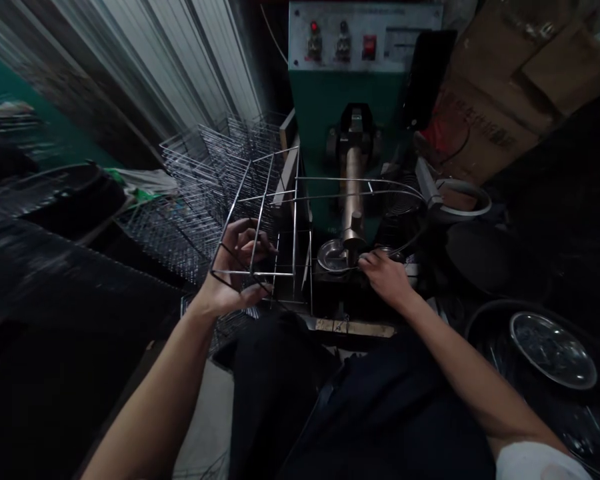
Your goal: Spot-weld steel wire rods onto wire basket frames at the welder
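A wire frame (295, 220) of thin metal rods stands in front of the green machine (320, 127). My left hand (240, 267) is curled round the frame's left end, its fingers among the rods. Close to the lower tip of the machine's copper-coloured rod (353, 193), my right hand (386, 275) is closed in a pinch; what lies between its fingertips is too small to make out. A small round metal dish (333, 256) sits just left of that tip. Long curved wires run from the frame to the right, past the copper-coloured rod.
Stacked wire racks (200, 180) stand at the left, beside corrugated metal sheeting (180, 53). Cardboard boxes (495, 127) are at the upper right. A round metal tray (553, 350) with small pieces lies at the lower right. A wooden strip (355, 328) lies below the machine.
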`<control>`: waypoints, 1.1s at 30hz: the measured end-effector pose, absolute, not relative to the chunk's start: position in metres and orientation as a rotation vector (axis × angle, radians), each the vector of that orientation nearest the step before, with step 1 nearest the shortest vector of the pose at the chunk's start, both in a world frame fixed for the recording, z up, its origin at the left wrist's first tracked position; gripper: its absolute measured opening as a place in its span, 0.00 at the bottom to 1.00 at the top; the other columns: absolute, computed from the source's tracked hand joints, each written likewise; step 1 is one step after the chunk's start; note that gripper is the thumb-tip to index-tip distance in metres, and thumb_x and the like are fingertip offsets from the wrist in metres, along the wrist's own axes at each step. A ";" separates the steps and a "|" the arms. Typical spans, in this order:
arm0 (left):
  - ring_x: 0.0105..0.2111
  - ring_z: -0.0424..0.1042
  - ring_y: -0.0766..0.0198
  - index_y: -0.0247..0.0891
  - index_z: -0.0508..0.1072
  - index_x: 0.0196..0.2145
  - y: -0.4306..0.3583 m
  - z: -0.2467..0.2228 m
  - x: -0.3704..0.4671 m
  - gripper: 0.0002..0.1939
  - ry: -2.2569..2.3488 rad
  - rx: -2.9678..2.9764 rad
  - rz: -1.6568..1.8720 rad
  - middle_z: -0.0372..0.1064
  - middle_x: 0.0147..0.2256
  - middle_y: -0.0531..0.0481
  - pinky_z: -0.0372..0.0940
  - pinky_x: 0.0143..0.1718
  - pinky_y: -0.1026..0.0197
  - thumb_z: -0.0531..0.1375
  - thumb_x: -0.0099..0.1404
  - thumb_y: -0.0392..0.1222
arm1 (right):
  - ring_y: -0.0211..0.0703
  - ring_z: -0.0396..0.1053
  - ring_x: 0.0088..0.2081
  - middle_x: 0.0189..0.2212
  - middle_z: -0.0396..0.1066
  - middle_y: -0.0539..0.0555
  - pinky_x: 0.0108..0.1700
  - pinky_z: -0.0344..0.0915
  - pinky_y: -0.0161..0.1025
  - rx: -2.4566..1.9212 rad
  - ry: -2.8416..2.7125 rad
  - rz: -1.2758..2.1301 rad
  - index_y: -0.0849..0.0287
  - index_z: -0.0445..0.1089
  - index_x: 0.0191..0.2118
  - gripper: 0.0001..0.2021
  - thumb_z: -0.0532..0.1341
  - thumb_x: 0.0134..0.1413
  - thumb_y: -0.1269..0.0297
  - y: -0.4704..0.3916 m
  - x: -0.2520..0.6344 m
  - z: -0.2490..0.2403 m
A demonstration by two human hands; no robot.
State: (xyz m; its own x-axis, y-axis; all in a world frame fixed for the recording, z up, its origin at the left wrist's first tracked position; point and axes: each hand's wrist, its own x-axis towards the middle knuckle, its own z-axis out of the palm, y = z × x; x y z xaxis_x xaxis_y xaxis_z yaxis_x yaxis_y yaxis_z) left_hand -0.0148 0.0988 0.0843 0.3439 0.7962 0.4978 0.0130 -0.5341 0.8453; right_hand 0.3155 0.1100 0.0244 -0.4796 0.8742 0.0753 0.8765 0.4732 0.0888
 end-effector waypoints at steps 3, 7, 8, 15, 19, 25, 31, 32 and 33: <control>0.46 0.70 0.57 0.51 0.59 0.63 0.100 0.083 -0.016 0.44 0.719 1.799 1.269 0.61 0.47 0.47 0.71 0.53 0.48 0.74 0.53 0.47 | 0.49 0.61 0.54 0.50 0.72 0.56 0.35 0.63 0.37 -1.605 -2.671 -0.207 0.57 0.71 0.50 0.11 0.53 0.70 0.73 0.111 0.314 0.028; 0.46 0.70 0.58 0.47 0.57 0.64 0.104 0.080 -0.019 0.47 0.680 1.808 1.279 0.61 0.48 0.48 0.71 0.52 0.51 0.75 0.52 0.45 | 0.49 0.61 0.54 0.52 0.72 0.56 0.35 0.63 0.36 -1.604 -2.667 -0.205 0.57 0.71 0.49 0.11 0.53 0.70 0.72 0.112 0.313 0.029; 0.46 0.70 0.58 0.46 0.57 0.64 0.105 0.078 -0.020 0.47 0.682 1.799 1.277 0.61 0.48 0.47 0.71 0.53 0.51 0.75 0.52 0.45 | 0.48 0.61 0.54 0.51 0.72 0.56 0.35 0.63 0.36 -1.599 -2.658 -0.209 0.57 0.72 0.49 0.11 0.53 0.71 0.72 0.112 0.313 0.028; 0.47 0.70 0.58 0.48 0.56 0.65 0.107 0.070 -0.027 0.46 0.669 1.703 1.242 0.60 0.50 0.47 0.72 0.50 0.53 0.73 0.54 0.42 | 0.48 0.64 0.54 0.52 0.74 0.57 0.39 0.66 0.36 -1.520 -2.585 -0.289 0.58 0.74 0.49 0.10 0.55 0.71 0.71 0.111 0.318 0.022; 0.48 0.70 0.57 0.49 0.56 0.65 0.107 0.071 -0.028 0.48 0.689 1.689 1.221 0.62 0.50 0.47 0.72 0.49 0.55 0.74 0.53 0.43 | 0.49 0.63 0.59 0.56 0.72 0.59 0.48 0.68 0.38 -1.433 -2.399 -0.310 0.59 0.73 0.54 0.13 0.55 0.72 0.67 0.086 0.332 0.019; 0.46 0.70 0.57 0.52 0.59 0.63 0.104 0.072 -0.023 0.48 0.689 1.743 1.257 0.62 0.48 0.49 0.71 0.47 0.53 0.75 0.48 0.44 | 0.44 0.73 0.45 0.43 0.76 0.56 0.42 0.69 0.36 -1.582 -2.245 -0.051 0.56 0.75 0.45 0.12 0.53 0.72 0.63 0.027 0.348 -0.037; 0.45 0.70 0.55 0.52 0.58 0.64 0.056 0.076 -0.031 0.50 0.717 1.826 1.261 0.63 0.49 0.47 0.71 0.50 0.49 0.75 0.47 0.49 | 0.50 0.77 0.47 0.44 0.78 0.58 0.46 0.71 0.42 -1.885 -2.376 0.537 0.54 0.76 0.44 0.10 0.58 0.63 0.63 -0.014 0.373 -0.132; 0.46 0.70 0.54 0.50 0.58 0.65 0.041 0.075 -0.040 0.51 0.764 1.839 1.250 0.63 0.49 0.46 0.70 0.51 0.48 0.75 0.47 0.51 | 0.53 0.76 0.49 0.45 0.79 0.59 0.48 0.71 0.44 -1.940 -2.356 0.624 0.52 0.76 0.44 0.10 0.59 0.60 0.63 -0.018 0.380 -0.146; 0.47 0.70 0.53 0.48 0.58 0.65 0.024 0.074 -0.053 0.52 0.826 1.848 1.242 0.63 0.50 0.45 0.69 0.53 0.47 0.75 0.46 0.52 | 0.55 0.76 0.50 0.46 0.79 0.59 0.50 0.71 0.47 -1.995 -2.336 0.726 0.51 0.77 0.44 0.11 0.61 0.56 0.62 -0.020 0.388 -0.159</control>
State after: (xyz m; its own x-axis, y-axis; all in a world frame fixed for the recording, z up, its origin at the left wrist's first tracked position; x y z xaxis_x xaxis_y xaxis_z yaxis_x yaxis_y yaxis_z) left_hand -0.0528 0.0240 0.0735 0.3213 0.8282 0.4592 0.1027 -0.5126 0.8525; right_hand 0.3883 -0.0200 -0.1594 -0.2010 0.9320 -0.3015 0.9387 0.0953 -0.3313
